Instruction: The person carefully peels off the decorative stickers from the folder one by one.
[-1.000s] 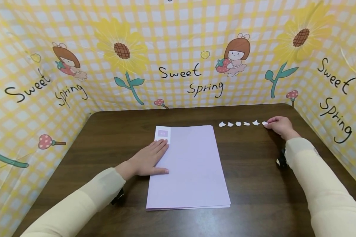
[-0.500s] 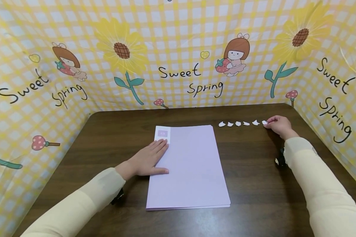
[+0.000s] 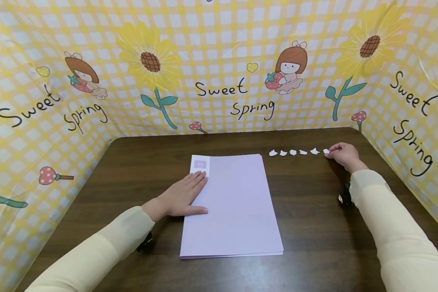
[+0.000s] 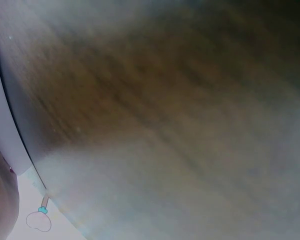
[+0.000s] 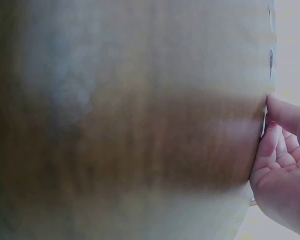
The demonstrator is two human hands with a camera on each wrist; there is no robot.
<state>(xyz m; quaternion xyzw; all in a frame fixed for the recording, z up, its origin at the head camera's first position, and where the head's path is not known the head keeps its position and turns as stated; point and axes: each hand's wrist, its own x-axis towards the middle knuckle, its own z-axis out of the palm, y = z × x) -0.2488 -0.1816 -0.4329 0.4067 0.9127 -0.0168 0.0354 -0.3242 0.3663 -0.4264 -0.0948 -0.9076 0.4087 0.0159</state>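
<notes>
Right grip [image 3: 344, 155]: I pinched the end white scrap [image 3: 326, 151].
Left grip [image 3: 181, 195]: lay flat on lilac sheets [image 3: 237, 202].
Change: negligible; work seemed paused.

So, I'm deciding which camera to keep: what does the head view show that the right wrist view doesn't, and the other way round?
Only the head view: the left hand flat on lilac sheets, and six white scraps recognisable as a row. Only the right wrist view: the palm side of the right hand, with curled fingers. Both: that hand and the brown table. Thin slivers along the table's edge in the wrist view may be scraps; I can't tell.
</notes>
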